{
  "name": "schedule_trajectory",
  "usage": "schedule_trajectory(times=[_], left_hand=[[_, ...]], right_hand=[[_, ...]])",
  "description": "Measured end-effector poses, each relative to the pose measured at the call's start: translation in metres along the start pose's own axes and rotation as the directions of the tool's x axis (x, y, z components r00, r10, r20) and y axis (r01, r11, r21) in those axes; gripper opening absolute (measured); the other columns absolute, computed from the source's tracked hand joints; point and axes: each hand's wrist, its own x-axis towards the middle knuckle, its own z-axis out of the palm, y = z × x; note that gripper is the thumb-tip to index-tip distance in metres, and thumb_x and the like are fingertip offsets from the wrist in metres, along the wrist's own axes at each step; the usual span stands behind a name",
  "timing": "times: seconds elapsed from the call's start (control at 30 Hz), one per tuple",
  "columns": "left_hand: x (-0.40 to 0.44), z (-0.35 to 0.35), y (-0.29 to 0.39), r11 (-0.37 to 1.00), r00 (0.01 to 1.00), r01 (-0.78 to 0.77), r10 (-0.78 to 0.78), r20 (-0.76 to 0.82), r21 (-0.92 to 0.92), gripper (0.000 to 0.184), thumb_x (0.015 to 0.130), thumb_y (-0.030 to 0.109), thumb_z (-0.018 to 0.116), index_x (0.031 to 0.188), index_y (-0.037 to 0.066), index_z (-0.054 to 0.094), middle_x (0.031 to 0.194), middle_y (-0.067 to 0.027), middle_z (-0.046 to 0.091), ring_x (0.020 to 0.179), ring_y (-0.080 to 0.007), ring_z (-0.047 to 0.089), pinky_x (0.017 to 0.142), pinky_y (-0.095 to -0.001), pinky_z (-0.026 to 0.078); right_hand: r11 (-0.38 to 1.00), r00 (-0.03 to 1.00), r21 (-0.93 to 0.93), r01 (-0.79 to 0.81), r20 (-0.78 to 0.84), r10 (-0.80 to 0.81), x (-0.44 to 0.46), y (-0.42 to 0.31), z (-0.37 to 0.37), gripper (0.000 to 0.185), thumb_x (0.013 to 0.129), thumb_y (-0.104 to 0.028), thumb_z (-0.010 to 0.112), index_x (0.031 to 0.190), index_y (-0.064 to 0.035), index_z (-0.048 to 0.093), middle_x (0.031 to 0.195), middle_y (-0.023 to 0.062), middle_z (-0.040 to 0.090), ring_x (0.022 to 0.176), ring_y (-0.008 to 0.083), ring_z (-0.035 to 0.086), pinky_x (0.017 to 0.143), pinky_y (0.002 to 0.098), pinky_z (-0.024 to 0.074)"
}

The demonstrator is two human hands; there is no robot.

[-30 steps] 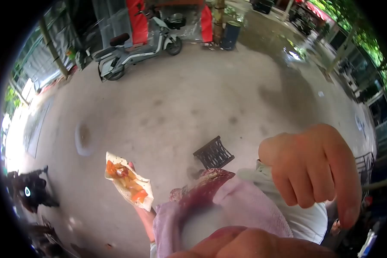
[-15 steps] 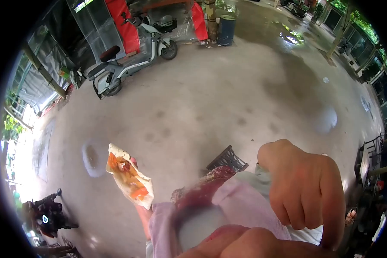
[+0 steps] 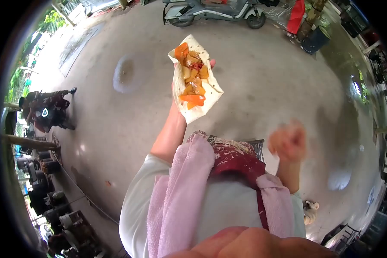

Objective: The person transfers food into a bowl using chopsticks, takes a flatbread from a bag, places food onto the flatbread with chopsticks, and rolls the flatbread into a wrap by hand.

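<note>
A flatbread (image 3: 208,95) with orange and yellow chunks of filling (image 3: 193,73) lies open in my left hand (image 3: 176,88), at the upper middle of the view. Most of that hand is hidden under the bread; a fingertip shows at its right edge. My right hand (image 3: 288,142) is raised on the right, apart from the bread. It is smeared by motion, and nothing can be made out in it. Around my neck hangs a pink towel (image 3: 187,185), over a dark red apron (image 3: 236,161) with pale smears.
A grey scooter (image 3: 215,10) stands at the top, with a dark blue bin (image 3: 316,40) to its right. Another dark vehicle (image 3: 47,109) is at the left. Machine parts (image 3: 73,223) crowd the lower left. A dark crate (image 3: 258,150) is partly hidden behind the apron.
The view has swung left and down. My left hand and the flatbread appear higher and more central. My right hand has drawn back from close to the camera and looks smaller.
</note>
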Motion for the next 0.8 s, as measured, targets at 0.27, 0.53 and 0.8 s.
schedule_trajectory(times=[0.27,0.53,0.8], left_hand=[[0.066,-0.03,0.018,0.987,0.982,-0.114,0.13,-0.136,0.115,0.06,0.095,0.053,0.042,0.14,0.013,0.037,0.14,-0.0226,0.043,0.108,-0.0351,0.059,0.086,-0.0503,0.055],[0.065,-0.039,0.018,0.958,0.971,-0.176,0.208,-0.123,0.226,0.064,0.096,0.057,0.039,0.138,0.009,0.035,0.136,-0.0215,0.046,0.113,-0.0321,0.055,0.091,-0.048,0.05],[0.066,-0.049,0.027,0.959,0.977,-0.139,0.173,-0.123,0.246,0.067,0.095,0.057,0.04,0.141,0.01,0.033,0.137,-0.0249,0.045,0.119,-0.0339,0.052,0.094,-0.0479,0.049]], right_hand=[[-0.286,0.734,-0.788,0.545,0.613,-0.293,0.118,0.111,-0.01,0.032,0.071,-0.015,0.074,0.102,-0.0128,0.066,0.119,0.0096,0.056,0.107,0.0275,0.052,0.086,0.0416,0.0449],[-0.404,0.619,-0.744,0.533,0.668,-0.413,0.146,0.155,-0.002,0.026,0.068,-0.018,0.078,0.091,-0.0145,0.066,0.124,0.0091,0.054,0.117,0.0309,0.045,0.094,0.0426,0.0404],[0.001,0.774,-0.963,0.27,0.216,-0.595,0.166,0.153,0.012,0.056,0.07,-0.013,0.078,0.12,-0.0069,0.055,0.127,0.0163,0.051,0.117,0.0341,0.046,0.1,0.0454,0.0361]])
